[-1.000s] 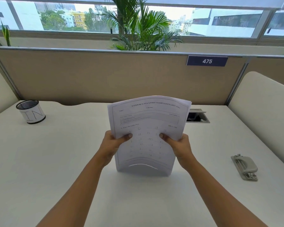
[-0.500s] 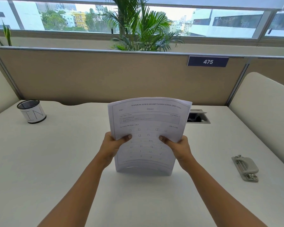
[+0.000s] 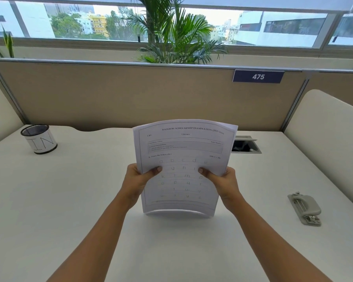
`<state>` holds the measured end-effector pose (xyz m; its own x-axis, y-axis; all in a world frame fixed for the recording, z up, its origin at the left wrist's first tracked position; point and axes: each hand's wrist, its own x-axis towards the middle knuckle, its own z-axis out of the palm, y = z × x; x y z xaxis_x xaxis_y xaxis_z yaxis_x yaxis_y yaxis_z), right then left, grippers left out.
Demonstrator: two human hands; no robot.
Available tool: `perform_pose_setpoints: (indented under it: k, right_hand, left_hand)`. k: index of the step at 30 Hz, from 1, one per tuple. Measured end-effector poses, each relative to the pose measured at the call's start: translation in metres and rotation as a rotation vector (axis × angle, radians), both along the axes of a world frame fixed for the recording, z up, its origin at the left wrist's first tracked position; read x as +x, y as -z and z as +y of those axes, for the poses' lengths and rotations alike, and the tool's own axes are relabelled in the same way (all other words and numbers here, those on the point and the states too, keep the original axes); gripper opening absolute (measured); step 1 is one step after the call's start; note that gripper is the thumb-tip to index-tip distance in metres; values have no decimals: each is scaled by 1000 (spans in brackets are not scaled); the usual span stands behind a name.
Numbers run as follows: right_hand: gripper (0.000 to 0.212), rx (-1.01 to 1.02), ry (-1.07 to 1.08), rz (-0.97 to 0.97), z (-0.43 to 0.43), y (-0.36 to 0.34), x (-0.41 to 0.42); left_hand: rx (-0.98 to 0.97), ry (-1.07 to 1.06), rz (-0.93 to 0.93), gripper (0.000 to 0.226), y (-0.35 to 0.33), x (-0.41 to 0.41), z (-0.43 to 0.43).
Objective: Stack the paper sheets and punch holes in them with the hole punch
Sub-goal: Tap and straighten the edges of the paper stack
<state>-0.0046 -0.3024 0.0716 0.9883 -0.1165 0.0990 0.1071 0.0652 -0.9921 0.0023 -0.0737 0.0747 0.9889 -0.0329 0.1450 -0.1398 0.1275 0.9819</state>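
As seen through the head view, holding the paper sheets (image 3: 183, 143) upright at the middle of the counter (image 3: 59, 200), slightly bowed, bottom edge on or just above the surface; cannot tell which. Gripping the left edge with the left hand (image 3: 135, 184) and the right edge with the right hand (image 3: 226, 184), thumbs on the printed face. Looks like the stacking step, squaring the edges. Lying untouched well apart at the near right: the hole punch (image 3: 305, 208). Next, probably: lay the stack flat, fetch the punch, feed one edge in without fanning the sheets.
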Motion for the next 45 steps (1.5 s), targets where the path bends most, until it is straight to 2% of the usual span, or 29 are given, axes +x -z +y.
perform_pose_setpoints:
  k: [6, 13, 22, 31, 36, 38, 42, 43, 45]
  right_hand:
    - [19, 8, 12, -25, 0, -5, 3]
    - [24, 9, 7, 25, -2, 10, -1]
    - [22, -2, 21, -5, -3, 5, 3]
    - [26, -56, -20, 96, -10, 38, -4]
    - [14, -90, -60, 180, -26, 54, -11]
    - [19, -4, -53, 204, -32, 57, -12]
    - [61, 270, -72, 236, -31, 58, -11]
    - [62, 297, -91, 236, -28, 57, -11]
    - [51, 346, -141, 225, -17, 55, -12]
  left_hand:
    - [24, -21, -34, 20, -6, 2, -1]
    - [22, -6, 40, 21, 7, -3, -4]
    - [34, -25, -9, 21, -2, -1, -7]
    - [23, -33, 96, 12, 23, -8, -11]
    - [-118, -53, 54, 16, 18, -7, -7]
    - [-253, -84, 67, 22, 18, -6, -4]
    - [-422, -111, 85, 26, 18, -6, -9]
    - [-440, -115, 86, 27, 18, -7, -12]
    - [-472, -110, 100, 29, 17, -7, -20]
